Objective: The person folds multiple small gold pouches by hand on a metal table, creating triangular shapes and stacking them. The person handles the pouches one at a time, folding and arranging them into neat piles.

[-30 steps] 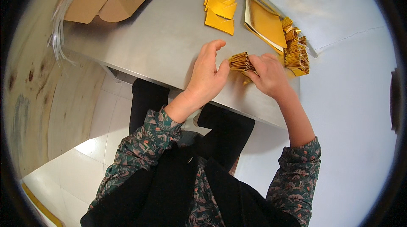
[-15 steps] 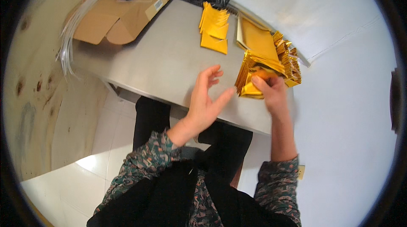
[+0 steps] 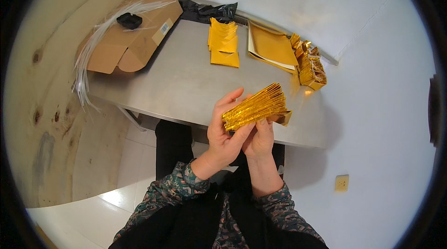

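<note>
A thick stack of folded gold foil paper (image 3: 256, 108) is held up over the front edge of the table, its many thin edges facing me. My left hand (image 3: 223, 128) wraps its left end, with the thumb across the front. Beneath the stack's right part, my right hand (image 3: 259, 139) grips with the thumb pressed on its lower edge. One folded piece juts out at the right end. Several flat golden-yellow folded packets (image 3: 224, 44) lie overlapping farther back on the table.
Sheets of gold paper (image 3: 272, 46) lie at the back right, beside more bundled gold folded pieces (image 3: 311, 70). A cardboard box (image 3: 135, 39) with clear plastic strips (image 3: 86, 63) and a small black object (image 3: 129, 21) on it stands left. Black plastic (image 3: 209, 11) lies along the back edge of the metal table (image 3: 163, 81).
The gold stack has come up off the table's right side and toward me, turned with its edges up. My left hand, empty before, has closed on it alongside my right hand.
</note>
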Action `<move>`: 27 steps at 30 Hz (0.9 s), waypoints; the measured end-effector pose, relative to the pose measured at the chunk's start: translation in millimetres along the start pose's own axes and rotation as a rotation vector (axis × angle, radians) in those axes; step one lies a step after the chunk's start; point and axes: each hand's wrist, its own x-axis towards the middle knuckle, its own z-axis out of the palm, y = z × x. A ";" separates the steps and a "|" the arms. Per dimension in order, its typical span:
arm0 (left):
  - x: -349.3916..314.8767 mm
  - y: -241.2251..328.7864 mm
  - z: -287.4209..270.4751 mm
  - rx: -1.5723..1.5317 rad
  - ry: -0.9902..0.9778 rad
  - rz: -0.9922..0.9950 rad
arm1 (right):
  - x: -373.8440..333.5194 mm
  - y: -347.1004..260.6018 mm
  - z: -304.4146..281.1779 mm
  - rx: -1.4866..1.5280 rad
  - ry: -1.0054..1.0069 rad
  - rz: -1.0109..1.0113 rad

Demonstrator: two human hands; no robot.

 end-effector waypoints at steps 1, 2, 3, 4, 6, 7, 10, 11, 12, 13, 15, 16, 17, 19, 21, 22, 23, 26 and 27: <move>0.0 1.3 -2.0 0.091 -0.021 0.085 | -1.4 -0.8 -1.0 0.004 -0.014 0.015; 2.0 1.8 -4.4 0.174 -0.060 0.190 | -1.8 -1.4 -2.1 0.020 -0.040 0.027; 3.8 2.6 -6.7 0.254 -0.087 0.273 | -2.2 -2.5 -3.2 0.033 -0.009 0.060; 5.0 3.3 -7.0 0.202 -0.045 0.255 | -4.9 -4.0 -3.5 0.069 -0.036 0.068; 7.7 8.6 -14.9 0.197 -0.086 0.232 | -8.0 -9.9 -4.1 -0.139 -0.056 0.039; 9.0 12.3 -20.1 0.192 -0.112 0.233 | -9.5 -13.2 -4.1 -0.245 -0.061 0.026; 8.8 25.1 -33.7 0.196 -0.118 0.171 | -17.0 -37.2 -3.7 -0.239 -0.030 -0.018; 8.9 28.8 -38.4 0.204 -0.132 0.161 | -19.6 -43.0 -2.8 -0.277 0.020 -0.051; 9.8 30.9 -41.9 0.210 -0.141 0.169 | -20.8 -47.5 -2.2 -0.428 0.014 -0.203; 10.5 32.3 -44.4 0.231 -0.162 0.192 | -22.2 -53.5 -1.6 -0.545 -0.023 -0.308; 11.5 33.8 -46.6 0.267 -0.201 0.216 | -25.5 -65.0 0.5 -0.802 -0.131 -0.545; 11.3 34.0 -46.4 0.295 -0.204 0.224 | -30.0 -66.6 3.0 -0.907 -0.076 -0.604; 11.0 34.1 -45.5 0.296 -0.208 0.208 | -32.3 -69.4 5.4 -0.977 -0.108 -0.626; 9.9 34.2 -43.4 0.297 -0.210 0.181 | -34.5 -72.9 8.7 -1.111 -0.196 -0.680; 7.1 35.1 -41.4 0.283 -0.205 0.126 | -36.1 -73.4 11.5 -1.095 -0.143 -0.672; 6.9 34.6 -40.2 0.275 -0.207 0.134 | -36.4 -73.8 12.7 -1.073 -0.128 -0.651; 6.8 33.7 -39.1 0.268 -0.211 0.144 | -36.4 -74.2 12.8 -1.040 -0.112 -0.634; 7.1 33.9 -36.9 0.262 -0.255 0.127 | -36.4 -76.1 12.5 -1.030 -0.136 -0.613; 6.8 34.6 -36.0 0.259 -0.255 0.086 | -36.9 -77.0 11.8 -1.044 -0.132 -0.608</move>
